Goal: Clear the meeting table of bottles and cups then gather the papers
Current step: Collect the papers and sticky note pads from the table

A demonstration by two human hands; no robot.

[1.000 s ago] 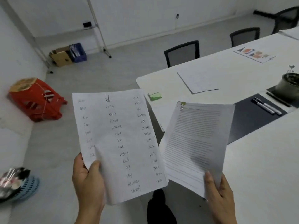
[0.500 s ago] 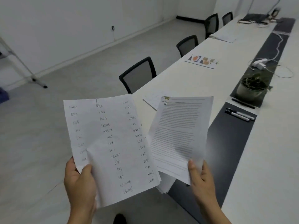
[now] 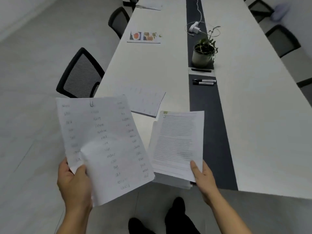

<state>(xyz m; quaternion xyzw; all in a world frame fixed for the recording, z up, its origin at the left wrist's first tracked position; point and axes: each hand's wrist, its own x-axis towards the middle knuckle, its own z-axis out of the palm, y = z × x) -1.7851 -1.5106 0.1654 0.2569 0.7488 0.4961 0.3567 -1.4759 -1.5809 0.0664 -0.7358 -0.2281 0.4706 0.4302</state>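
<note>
My left hand [image 3: 74, 183] grips the lower left corner of a clipped word-list paper [image 3: 103, 142], held up over the floor beside the table's near end. My right hand [image 3: 203, 176] pinches the lower right corner of a clipped printed document [image 3: 177, 142], held over the near end of the long white meeting table [image 3: 253, 115]. More papers lie on the table: a white stack [image 3: 146, 103] just beyond my hands, a sheet with colour pictures [image 3: 144, 37] farther along, and another stack [image 3: 149, 5] at the far left edge. No bottles or cups are in view.
A dark strip [image 3: 204, 102] runs down the table's middle, carrying a potted plant [image 3: 203, 54], three markers [image 3: 203, 81] and a white charger with cable [image 3: 194, 28]. Black mesh chairs [image 3: 81, 75] stand along the left side, others [image 3: 282, 40] along the right. My shoes [image 3: 175, 215] show below.
My view has swung right along the table, so both papers now sit over its near end. Both hands keep the same grip on their papers.
</note>
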